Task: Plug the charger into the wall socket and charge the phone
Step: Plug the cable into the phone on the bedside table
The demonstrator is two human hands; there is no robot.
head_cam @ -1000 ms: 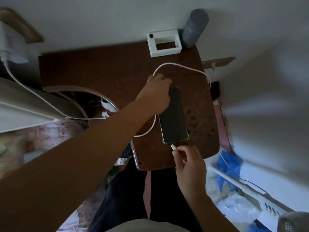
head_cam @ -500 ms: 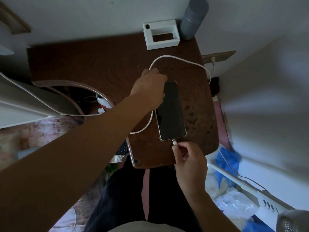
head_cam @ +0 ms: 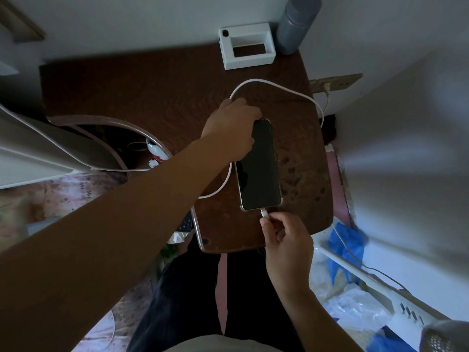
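A dark phone (head_cam: 260, 166) lies face up on the brown wooden table (head_cam: 152, 102), its screen black. My left hand (head_cam: 229, 128) grips the phone's top left corner and holds it down. My right hand (head_cam: 286, 240) pinches the white plug (head_cam: 264, 213) of the charger cable, whose tip sits at the phone's bottom port. The white cable (head_cam: 279, 86) loops over the table to a wall socket (head_cam: 335, 82) at the right, where its charger hangs plugged in.
A white rectangular holder (head_cam: 247, 47) and a grey bottle (head_cam: 297, 24) stand at the table's back edge. A pale chair back (head_cam: 50, 151) is at the left. A blue bag (head_cam: 345, 245), a white rail and clutter lie low at the right. My dark trousers are below.
The plug in my right hand has moved up from just below the phone to its bottom port. My left hand has stayed on the phone's top corner.
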